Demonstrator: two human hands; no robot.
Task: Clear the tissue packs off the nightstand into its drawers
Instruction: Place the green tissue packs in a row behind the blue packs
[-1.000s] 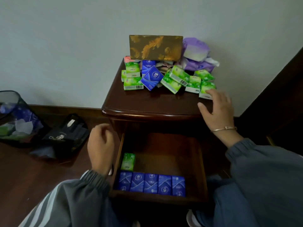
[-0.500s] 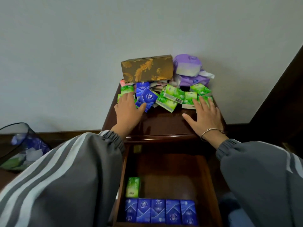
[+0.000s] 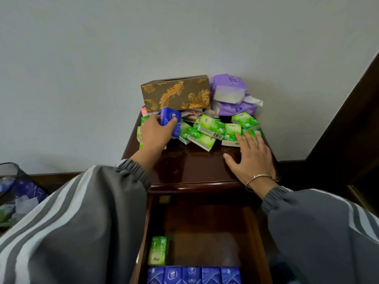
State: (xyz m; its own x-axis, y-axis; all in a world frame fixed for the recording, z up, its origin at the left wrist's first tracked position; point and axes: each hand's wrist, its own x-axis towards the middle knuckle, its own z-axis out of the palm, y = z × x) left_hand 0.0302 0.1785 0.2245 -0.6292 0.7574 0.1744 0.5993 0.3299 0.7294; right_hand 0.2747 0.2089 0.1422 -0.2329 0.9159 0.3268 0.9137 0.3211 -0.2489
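Several green tissue packs [image 3: 211, 128] and blue ones lie heaped on the dark wooden nightstand [image 3: 196, 169]. My left hand [image 3: 154, 133] grips a blue tissue pack [image 3: 169, 118] tilted up off the pile at the left. My right hand [image 3: 252, 158] lies flat on the top with spread fingers, its fingertips touching a green pack [image 3: 253, 134] at the right edge. Below, the open drawer [image 3: 205, 228] holds a row of blue packs [image 3: 192, 275] along its front and one green pack [image 3: 157, 251] standing at the left.
A brown and gold tissue box [image 3: 176, 93] and purple soft tissue packs [image 3: 231, 95] stand at the back against the wall. A dark mesh bin [image 3: 14, 187] with wrappers sits on the floor at left. Dark wooden furniture [image 3: 352, 124] rises at the right.
My left hand went from beside the drawer up onto the pile and has closed on a blue pack, lifting it. My right hand slid slightly along the top near the green packs.
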